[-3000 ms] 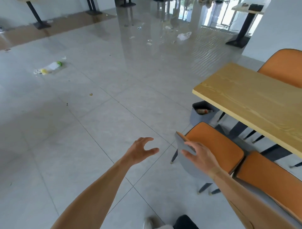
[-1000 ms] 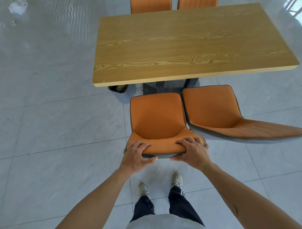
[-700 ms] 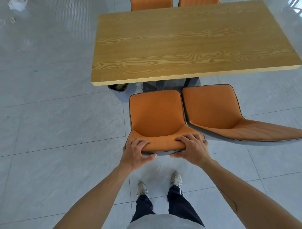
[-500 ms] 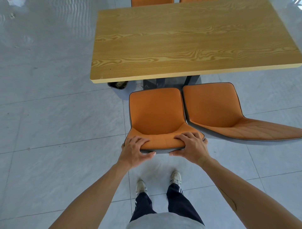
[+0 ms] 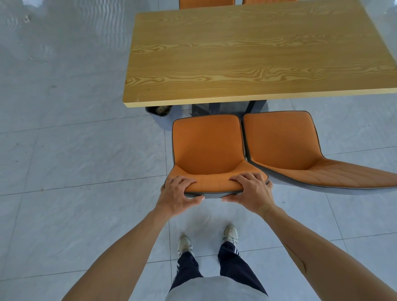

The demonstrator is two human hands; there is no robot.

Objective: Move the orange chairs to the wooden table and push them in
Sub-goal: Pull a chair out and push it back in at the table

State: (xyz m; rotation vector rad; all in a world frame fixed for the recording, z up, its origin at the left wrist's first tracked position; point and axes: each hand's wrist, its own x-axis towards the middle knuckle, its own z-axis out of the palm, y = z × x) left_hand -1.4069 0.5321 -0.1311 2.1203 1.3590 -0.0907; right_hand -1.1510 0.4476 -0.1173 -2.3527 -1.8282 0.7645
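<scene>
An orange chair (image 5: 207, 146) with a grey shell stands in front of me, facing the wooden table (image 5: 253, 53). My left hand (image 5: 177, 194) grips the left end of its backrest top, fingers over the orange padding, thumb under the grey rim. My right hand (image 5: 250, 191) grips the right end the same way. The chair's seat front lies just short of the table's near edge. A second orange chair (image 5: 283, 146) stands right beside it, to the right. Two more orange chair backs (image 5: 206, 1) show at the table's far side.
A dark bin (image 5: 159, 110) with litter sits under the table's near left corner. The table's dark base (image 5: 227, 106) shows behind the seats. Grey tiled floor (image 5: 75, 161) spreads to the left. My feet (image 5: 231, 233) stand close behind the chair.
Three seconds ago I stood beside the table with only my right hand on the chair. Now I face the table with both hands on the backrest, and over the last second the chair edged slightly toward the table.
</scene>
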